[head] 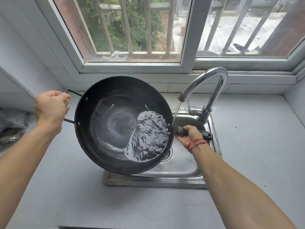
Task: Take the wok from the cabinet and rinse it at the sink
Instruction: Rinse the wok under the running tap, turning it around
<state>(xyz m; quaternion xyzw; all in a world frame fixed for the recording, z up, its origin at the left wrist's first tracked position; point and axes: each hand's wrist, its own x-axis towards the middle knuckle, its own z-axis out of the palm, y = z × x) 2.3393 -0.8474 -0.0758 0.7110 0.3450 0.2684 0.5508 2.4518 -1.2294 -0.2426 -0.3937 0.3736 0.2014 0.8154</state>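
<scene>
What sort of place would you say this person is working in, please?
Most likely a home kitchen: a steel sink set into a grey counter, a curved tap running beside a wok tilted over the basin, and a barred window just behind.

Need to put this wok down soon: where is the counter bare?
Bare countertop right of the sink, up to the side wall, and the wide strip before it. Crowded: the sink itself, under wok and faucet; a crumpled grey material at far left.
</scene>
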